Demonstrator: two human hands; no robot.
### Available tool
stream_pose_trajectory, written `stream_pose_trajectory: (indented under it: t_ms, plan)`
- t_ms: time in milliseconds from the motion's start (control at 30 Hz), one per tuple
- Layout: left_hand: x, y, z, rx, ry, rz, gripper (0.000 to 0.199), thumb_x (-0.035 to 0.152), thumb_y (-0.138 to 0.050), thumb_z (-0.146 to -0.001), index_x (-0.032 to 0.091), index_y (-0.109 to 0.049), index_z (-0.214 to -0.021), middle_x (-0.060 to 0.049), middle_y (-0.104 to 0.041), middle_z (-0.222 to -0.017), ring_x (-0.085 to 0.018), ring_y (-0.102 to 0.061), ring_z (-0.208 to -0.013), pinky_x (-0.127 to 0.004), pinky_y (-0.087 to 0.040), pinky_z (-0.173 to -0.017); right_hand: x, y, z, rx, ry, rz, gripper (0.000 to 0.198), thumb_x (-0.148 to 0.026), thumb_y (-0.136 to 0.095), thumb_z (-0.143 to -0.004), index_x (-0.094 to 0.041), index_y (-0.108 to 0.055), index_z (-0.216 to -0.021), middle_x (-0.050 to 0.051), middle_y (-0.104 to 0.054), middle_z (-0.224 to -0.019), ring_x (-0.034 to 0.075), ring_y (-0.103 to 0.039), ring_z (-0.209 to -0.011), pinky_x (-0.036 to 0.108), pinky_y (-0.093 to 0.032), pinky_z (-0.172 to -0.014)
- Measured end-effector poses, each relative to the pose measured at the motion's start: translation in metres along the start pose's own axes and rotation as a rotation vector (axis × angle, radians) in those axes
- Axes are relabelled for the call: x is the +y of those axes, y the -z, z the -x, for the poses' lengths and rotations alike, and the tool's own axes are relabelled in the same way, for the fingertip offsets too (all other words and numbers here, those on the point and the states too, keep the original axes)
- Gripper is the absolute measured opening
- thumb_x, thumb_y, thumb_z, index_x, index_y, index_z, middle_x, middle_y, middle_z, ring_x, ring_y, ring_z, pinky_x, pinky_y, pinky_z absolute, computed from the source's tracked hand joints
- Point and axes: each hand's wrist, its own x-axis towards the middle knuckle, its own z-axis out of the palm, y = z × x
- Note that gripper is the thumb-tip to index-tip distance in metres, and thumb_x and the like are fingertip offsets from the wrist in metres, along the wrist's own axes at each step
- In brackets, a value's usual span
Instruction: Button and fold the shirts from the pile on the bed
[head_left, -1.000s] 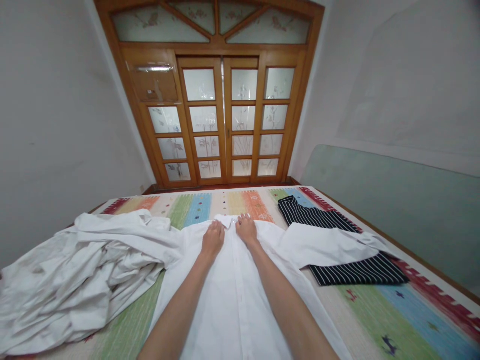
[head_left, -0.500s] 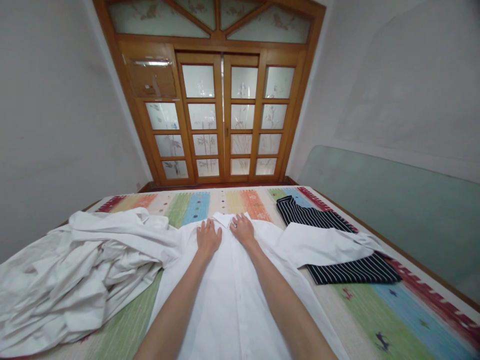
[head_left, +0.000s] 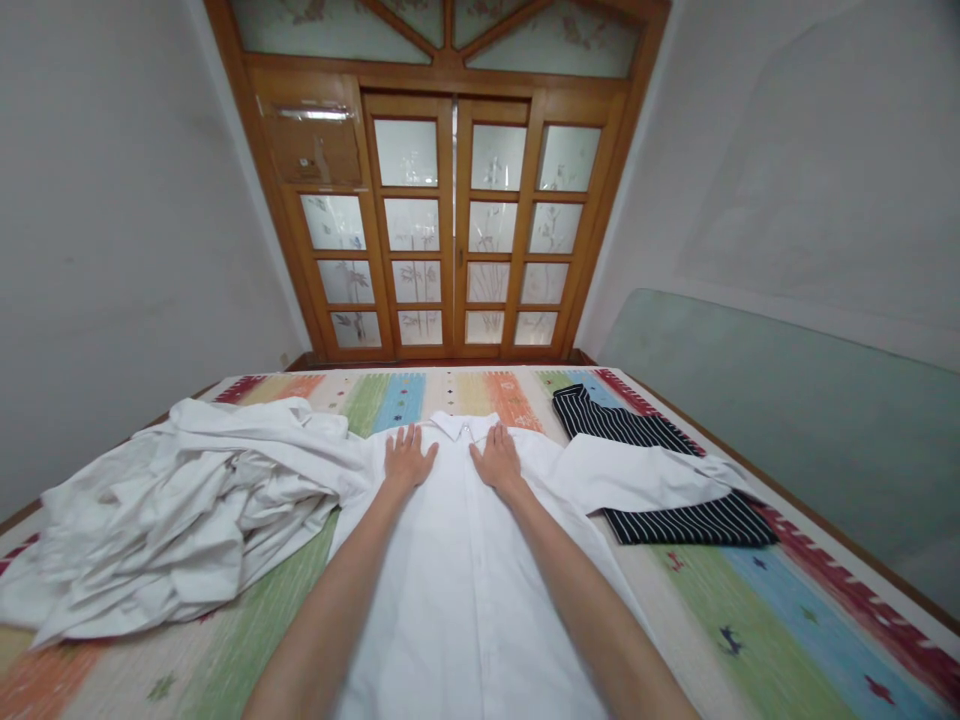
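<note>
A white button-up shirt [head_left: 450, 580] lies face up, its collar [head_left: 466, 424] at the far end. My left hand [head_left: 409, 458] rests flat on the shirt's left shoulder area, thumb out and fingers stretched. On the other side of the collar, my right hand [head_left: 496, 458] lies flat on the fabric with its fingers extended. Neither hand grasps anything. The right sleeve [head_left: 645, 475] stretches out over a folded black-and-white striped garment [head_left: 690, 523]. The left sleeve meets a crumpled heap of white cloth [head_left: 172, 520], and where one ends I cannot tell.
Underneath everything is a multicoloured patterned bedspread [head_left: 780, 640]. A pale green headboard-like panel [head_left: 750, 370] runs along the right side. Wooden doors with glass panes [head_left: 450, 230] stand beyond the far edge. Plain walls rise on both sides.
My hands have moved apart from beside the collar onto the shoulders, flattening out. The collar now lies more spread and visible. The view has shifted slightly.
</note>
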Motion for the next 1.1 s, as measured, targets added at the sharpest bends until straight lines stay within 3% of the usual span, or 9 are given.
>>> stream_pose_trajectory:
  t_ms: [133, 300, 700, 833, 967, 1100]
  plan:
    - [-0.016, 0.001, 0.010, 0.024, 0.048, 0.010, 0.068, 0.056, -0.027, -0.093, 0.016, -0.037, -0.147, -0.013, -0.030, -0.156, -0.033, -0.025, -0.144, -0.056, -0.020, -0.115, 0.021, 0.007, 0.014, -0.033, -0.044, 0.023, 0.077, -0.052, -0.030, -0.095, 0.004, -0.026, -0.148, 0.023, -0.019, -0.157, 0.030, -0.012, -0.147, 0.041, -0.008, -0.117]
    - [-0.031, 0.004, 0.025, 0.120, 0.090, -0.018, 0.070, 0.056, -0.032, -0.093, 0.009, -0.042, -0.144, -0.019, -0.036, -0.152, -0.037, -0.030, -0.141, -0.051, -0.027, -0.113, 0.044, 0.015, 0.017, -0.018, -0.017, 0.047, 0.062, -0.045, -0.025, -0.099, -0.008, -0.034, -0.148, 0.016, -0.027, -0.156, 0.028, -0.021, -0.145, 0.044, -0.014, -0.115]
    - [-0.030, 0.007, 0.037, 0.160, 0.111, -0.041, 0.071, 0.053, -0.035, -0.092, 0.003, -0.042, -0.142, -0.025, -0.039, -0.148, -0.039, -0.032, -0.139, -0.055, -0.029, -0.110, 0.056, 0.026, -0.013, -0.036, -0.036, 0.079, 0.049, -0.032, -0.023, -0.101, -0.016, -0.042, -0.143, 0.013, -0.036, -0.153, 0.026, -0.029, -0.140, 0.045, -0.023, -0.111]
    - [-0.026, 0.007, 0.033, 0.187, 0.032, -0.072, 0.064, 0.044, -0.037, -0.092, 0.007, -0.039, -0.144, -0.023, -0.039, -0.149, -0.040, -0.033, -0.138, -0.060, -0.031, -0.107, 0.058, 0.032, -0.028, 0.012, -0.044, 0.060, 0.039, -0.025, -0.034, -0.098, -0.018, -0.060, -0.125, 0.015, -0.054, -0.136, 0.026, -0.045, -0.126, 0.040, -0.035, -0.102]
    - [-0.029, 0.005, 0.026, 0.146, -0.128, -0.062, 0.055, 0.034, -0.035, -0.093, 0.005, -0.045, -0.139, -0.022, -0.044, -0.146, -0.033, -0.034, -0.140, -0.049, -0.029, -0.113, 0.058, 0.041, -0.045, 0.026, -0.134, 0.005, 0.030, -0.027, -0.046, -0.092, -0.023, -0.071, -0.108, 0.012, -0.062, -0.125, 0.029, -0.051, -0.117, 0.042, -0.041, -0.092]
    - [-0.034, 0.000, 0.022, 0.101, -0.157, -0.026, 0.052, 0.032, -0.033, -0.095, 0.008, -0.044, -0.140, -0.018, -0.041, -0.149, -0.030, -0.033, -0.141, -0.049, -0.027, -0.115, 0.065, 0.050, -0.059, 0.013, -0.141, -0.005, 0.027, -0.029, -0.051, -0.089, -0.025, -0.076, -0.098, 0.009, -0.069, -0.113, 0.028, -0.056, -0.110, 0.040, -0.043, -0.089]
